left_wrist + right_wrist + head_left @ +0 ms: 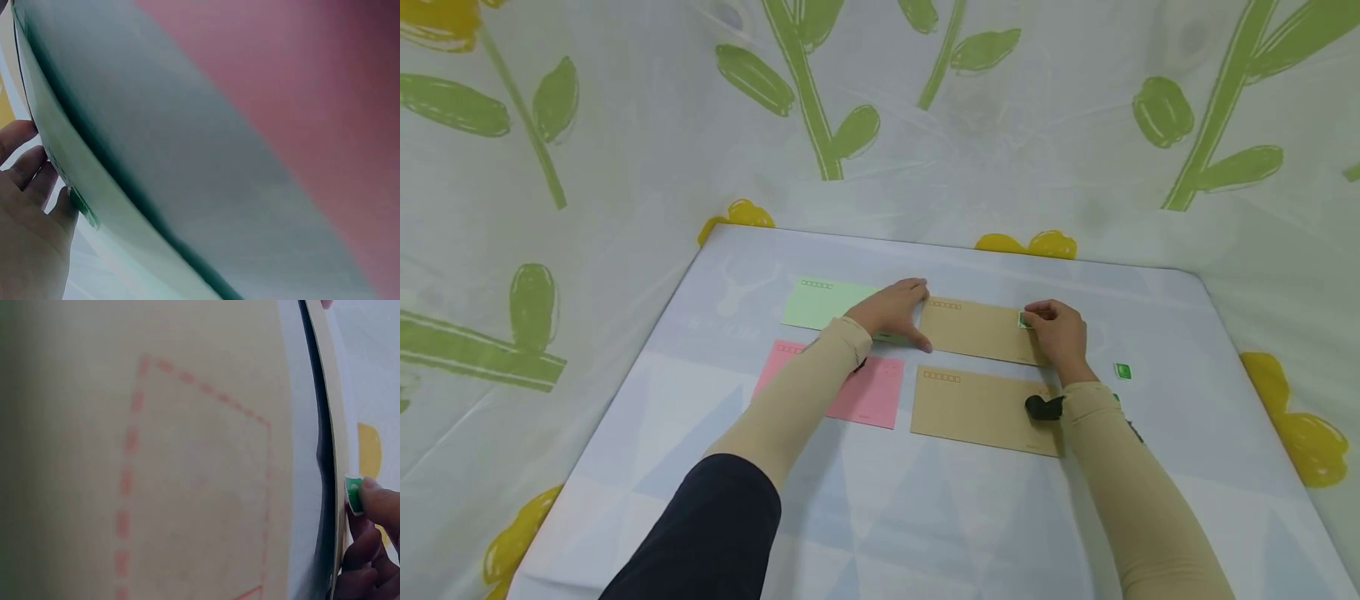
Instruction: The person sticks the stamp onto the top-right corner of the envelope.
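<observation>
Between thumb and fingertips, my right hand [1060, 335] pinches a small green stamp [352, 495] with a white border. The stamp is at the upper right corner of the upper brown envelope [973, 332]. My left hand [889, 312] lies with thumb and fingers spread at that envelope's left edge, across the right part of a light green envelope [827, 307]. In the left wrist view, a dark green stamp [83, 207] shows on the green envelope, beside the fingers. The green envelope's right end is partly hidden by the left hand.
A second brown envelope [970, 410] lies nearer, with a pink envelope [872, 398] to its left, partly under the left forearm. A loose green stamp [1122, 371] lies right of the right hand. The patterned tabletop [910, 517] meets a leaf-print curtain [1000, 167] behind.
</observation>
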A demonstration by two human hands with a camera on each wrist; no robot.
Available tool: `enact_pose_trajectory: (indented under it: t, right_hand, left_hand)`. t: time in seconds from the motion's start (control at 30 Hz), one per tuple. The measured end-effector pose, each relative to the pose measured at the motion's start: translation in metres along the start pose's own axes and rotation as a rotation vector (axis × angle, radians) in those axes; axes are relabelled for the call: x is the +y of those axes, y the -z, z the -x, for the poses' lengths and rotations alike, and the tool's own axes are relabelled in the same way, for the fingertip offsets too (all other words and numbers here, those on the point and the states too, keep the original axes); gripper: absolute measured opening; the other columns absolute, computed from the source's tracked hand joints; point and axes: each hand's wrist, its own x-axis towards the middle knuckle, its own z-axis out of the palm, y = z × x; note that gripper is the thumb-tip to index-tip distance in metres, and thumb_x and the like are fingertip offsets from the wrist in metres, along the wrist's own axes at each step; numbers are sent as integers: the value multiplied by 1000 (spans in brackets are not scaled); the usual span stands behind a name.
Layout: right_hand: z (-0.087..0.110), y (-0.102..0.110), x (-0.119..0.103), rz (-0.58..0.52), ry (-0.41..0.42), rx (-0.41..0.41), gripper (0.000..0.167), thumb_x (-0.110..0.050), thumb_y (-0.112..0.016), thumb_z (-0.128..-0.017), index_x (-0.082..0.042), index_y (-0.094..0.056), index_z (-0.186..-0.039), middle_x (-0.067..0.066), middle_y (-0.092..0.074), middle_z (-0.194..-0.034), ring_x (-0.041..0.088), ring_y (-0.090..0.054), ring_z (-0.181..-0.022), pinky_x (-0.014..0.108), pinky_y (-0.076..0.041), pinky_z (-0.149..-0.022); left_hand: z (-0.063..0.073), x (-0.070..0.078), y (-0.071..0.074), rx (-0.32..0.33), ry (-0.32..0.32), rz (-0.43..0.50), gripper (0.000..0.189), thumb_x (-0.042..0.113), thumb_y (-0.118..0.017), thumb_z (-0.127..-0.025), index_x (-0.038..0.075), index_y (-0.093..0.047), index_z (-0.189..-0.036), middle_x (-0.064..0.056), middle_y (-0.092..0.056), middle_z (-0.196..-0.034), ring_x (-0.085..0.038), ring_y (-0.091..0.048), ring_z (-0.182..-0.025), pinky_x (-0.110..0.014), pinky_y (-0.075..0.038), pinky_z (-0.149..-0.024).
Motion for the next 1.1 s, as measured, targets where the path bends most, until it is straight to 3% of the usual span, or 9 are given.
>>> enact_pose_trajectory:
  t: [0.73, 1.1]
  right_hand:
    - [0, -1, -1, 85, 2, -30, 32, -29, -66, -101, -5, -69, -122, 18, -67, -114, 33, -59, -102, 38, -47, -82]
    - [1, 0, -2, 78, -11, -26, 38, -32, -65, -101, -4, -66, -127, 19, -67, -119, 35, -59, -105, 44, -48, -88]
  left_hand:
    - [-1, -2, -1, 0, -10, 1, 110, 66, -83, -72, 9, -38, -154, -8, -19, -169, -20, -13, -156, -30, -15, -126]
    - [1, 0, 0, 1, -5, 16, 110, 64, -84, -72, 9, -38, -154, -9, -18, -169, -21, -13, -156, -30, -15, -126]
